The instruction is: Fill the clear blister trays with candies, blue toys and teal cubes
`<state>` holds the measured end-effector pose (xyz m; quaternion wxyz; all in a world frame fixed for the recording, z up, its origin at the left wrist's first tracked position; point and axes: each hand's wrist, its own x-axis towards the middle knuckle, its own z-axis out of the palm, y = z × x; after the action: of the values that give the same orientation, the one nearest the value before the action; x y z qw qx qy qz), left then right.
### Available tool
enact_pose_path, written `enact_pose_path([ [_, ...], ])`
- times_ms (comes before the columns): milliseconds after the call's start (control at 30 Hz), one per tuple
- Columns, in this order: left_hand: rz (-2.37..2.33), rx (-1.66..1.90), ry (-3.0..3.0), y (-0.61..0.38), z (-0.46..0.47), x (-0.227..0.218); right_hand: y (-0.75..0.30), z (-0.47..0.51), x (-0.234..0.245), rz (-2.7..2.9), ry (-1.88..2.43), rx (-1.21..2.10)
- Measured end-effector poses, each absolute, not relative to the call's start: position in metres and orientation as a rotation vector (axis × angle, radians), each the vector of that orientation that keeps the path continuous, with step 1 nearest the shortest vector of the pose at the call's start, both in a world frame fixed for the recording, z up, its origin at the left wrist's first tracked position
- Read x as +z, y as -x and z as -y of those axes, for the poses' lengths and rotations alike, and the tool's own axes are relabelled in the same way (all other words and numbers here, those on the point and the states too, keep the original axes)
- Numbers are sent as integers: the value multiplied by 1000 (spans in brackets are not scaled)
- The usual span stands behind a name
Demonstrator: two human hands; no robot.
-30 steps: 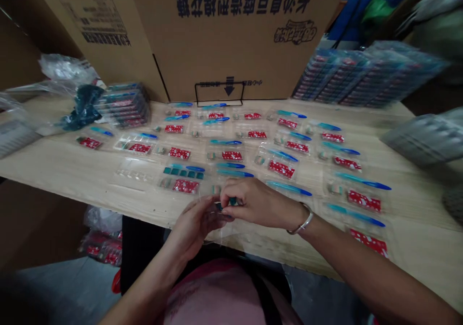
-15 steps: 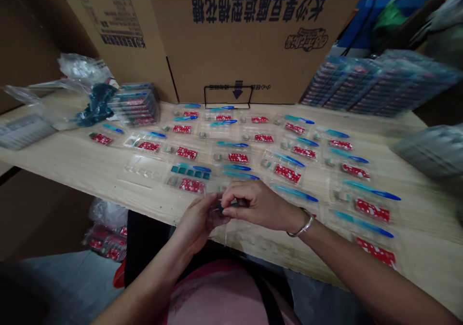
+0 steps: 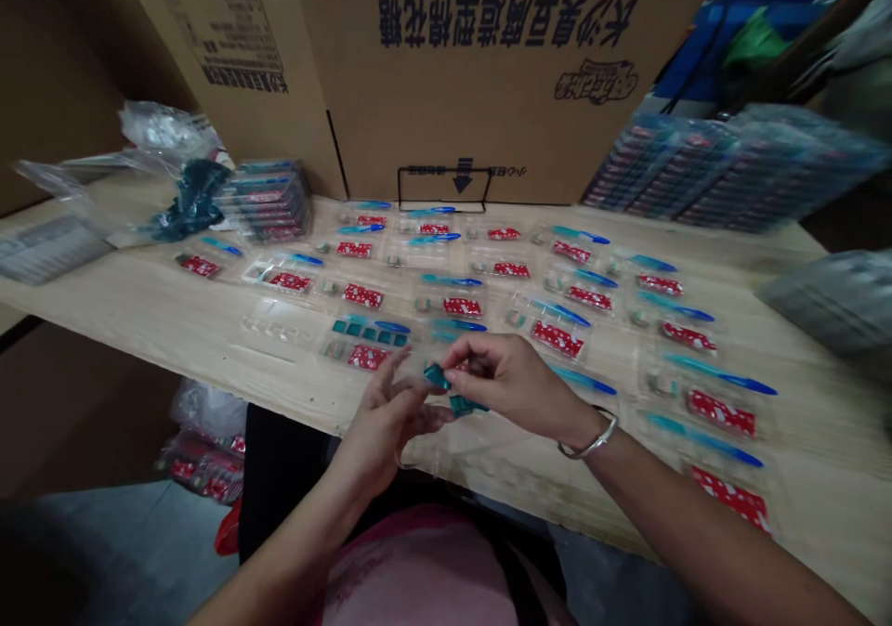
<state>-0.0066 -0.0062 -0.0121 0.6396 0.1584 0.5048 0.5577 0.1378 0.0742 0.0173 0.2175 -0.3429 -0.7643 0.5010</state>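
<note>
Over the table's front edge, my right hand [image 3: 512,380] pinches a teal strip of small square blocks [image 3: 462,407], which looks bent or folded, with one end raised at the fingertips. My left hand [image 3: 386,412] is just left of it, fingers curled around a clear plastic tray [image 3: 418,463] that shows only faintly. Its fingertips are close to the strip; whether they touch it I cannot tell. Just beyond lies a clear tray with a row of teal squares [image 3: 369,332], a red patterned packet [image 3: 368,357] and a blue brush-like stick [image 3: 392,327].
Several clear trays with red packets [image 3: 557,337] and blue sticks [image 3: 721,372] cover the table [image 3: 174,329]. Stacked packs stand at back left [image 3: 268,203] and back right [image 3: 703,176]. A large cardboard box [image 3: 460,97] blocks the back. Teal strips in plastic [image 3: 191,199] lie left.
The teal strip has come out into view at my right fingertips. My left hand's fingers have spread and shifted slightly. The view has moved a little.
</note>
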Motion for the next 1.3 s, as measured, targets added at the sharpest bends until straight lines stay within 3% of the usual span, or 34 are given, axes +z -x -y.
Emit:
enact_pose_path([
  [167, -1268, 1420, -681, 7, 8, -9, -134, -79, 15, 1816, 982, 1715],
  [500, -1305, 1344, -721, 9, 0, -15, -130, -81, 9, 1719, 1016, 1805],
  [967, -1267, 1322, -727, 11, 0, -18, -137, -79, 12, 2072, 968, 1581],
  [1167, -1260, 1301, -722, 11, -3, -18, -136, -75, 29, 2509, 881, 1000],
  [1300, -1255, 1294, -722, 10, -4, -15, -130, -72, 33, 2548, 851, 890],
])
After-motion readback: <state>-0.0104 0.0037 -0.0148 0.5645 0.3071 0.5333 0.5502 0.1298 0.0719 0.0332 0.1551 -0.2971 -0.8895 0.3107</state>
